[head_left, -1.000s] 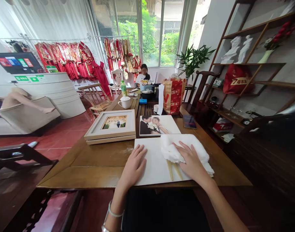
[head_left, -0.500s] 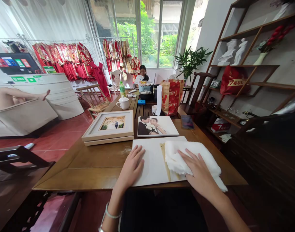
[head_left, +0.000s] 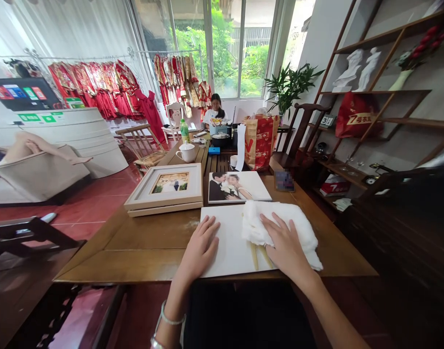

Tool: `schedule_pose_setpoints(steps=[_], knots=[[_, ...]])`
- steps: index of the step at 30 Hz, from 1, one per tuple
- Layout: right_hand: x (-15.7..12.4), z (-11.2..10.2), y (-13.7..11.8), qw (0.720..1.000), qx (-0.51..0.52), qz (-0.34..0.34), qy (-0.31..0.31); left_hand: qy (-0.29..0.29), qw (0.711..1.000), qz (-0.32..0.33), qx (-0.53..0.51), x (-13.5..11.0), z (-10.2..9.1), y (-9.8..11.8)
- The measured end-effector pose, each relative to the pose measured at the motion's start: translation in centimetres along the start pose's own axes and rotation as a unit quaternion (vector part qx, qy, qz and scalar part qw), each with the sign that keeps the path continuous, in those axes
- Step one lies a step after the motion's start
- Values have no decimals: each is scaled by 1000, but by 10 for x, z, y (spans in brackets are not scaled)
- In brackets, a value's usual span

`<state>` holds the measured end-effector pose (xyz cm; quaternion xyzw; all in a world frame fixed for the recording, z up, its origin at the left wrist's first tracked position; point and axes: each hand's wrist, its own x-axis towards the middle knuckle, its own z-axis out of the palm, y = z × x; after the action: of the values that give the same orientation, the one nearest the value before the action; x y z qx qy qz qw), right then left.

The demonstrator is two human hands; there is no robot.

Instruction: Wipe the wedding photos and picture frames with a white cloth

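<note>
A white board (head_left: 229,232) lies flat at the table's near edge, with yellowish-tan streaks (head_left: 255,256) on its face. My left hand (head_left: 203,245) rests on the board's left side, fingers stretched out and holding nothing. Over the board's right part, and past its edge, spreads a thick white towel (head_left: 298,220). My right hand (head_left: 285,247) lies on top of the towel with fingers spread, pressing it down rather than gripping it. The towel hides the upper part of the streaks.
Framed pictures (head_left: 134,196) are stacked at the left, beside a couple's photo panel (head_left: 258,186). Behind stand a white lidded cup (head_left: 187,153), a red paper bag (head_left: 260,145) and a phone (head_left: 284,181). A person (head_left: 212,115) sits at the far end; another person's legs (head_left: 51,148) show left.
My right hand and the towel have slid left and away from me across the board, uncovering more of the lower streaks. My left hand stays in place on the board.
</note>
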<state>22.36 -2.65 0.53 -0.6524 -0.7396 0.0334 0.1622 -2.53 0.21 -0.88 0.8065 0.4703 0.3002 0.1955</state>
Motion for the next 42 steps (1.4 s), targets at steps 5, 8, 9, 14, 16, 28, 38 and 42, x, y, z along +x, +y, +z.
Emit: schedule_pose_setpoints(steps=[5, 8, 9, 14, 16, 28, 38, 42], knots=[[4, -5, -4, 999, 11, 12, -30, -4, 1000, 0, 2, 0, 0, -1], [23, -7, -13, 999, 10, 4, -45, 1, 1000, -10, -17, 0, 2, -2], [29, -7, -17, 999, 9, -4, -47, 3, 999, -17, -28, 0, 2, -2], [45, -2, -47, 996, 8, -64, -63, 36, 992, -72, -100, 1, 2, -1], [41, 1, -63, 991, 11, -115, -69, 76, 984, -89, -132, 1, 2, -1], [-10, -46, -38, 937, 217, -215, -173, 145, 977, -135, -73, 2, 6, -4], [-22, -15, 74, 980, 192, -10, 55, 140, 971, -162, -111, 2, -2, -5], [-25, -2, 71, 976, 204, -29, 70, 131, 938, -196, -255, 4, -12, -5]])
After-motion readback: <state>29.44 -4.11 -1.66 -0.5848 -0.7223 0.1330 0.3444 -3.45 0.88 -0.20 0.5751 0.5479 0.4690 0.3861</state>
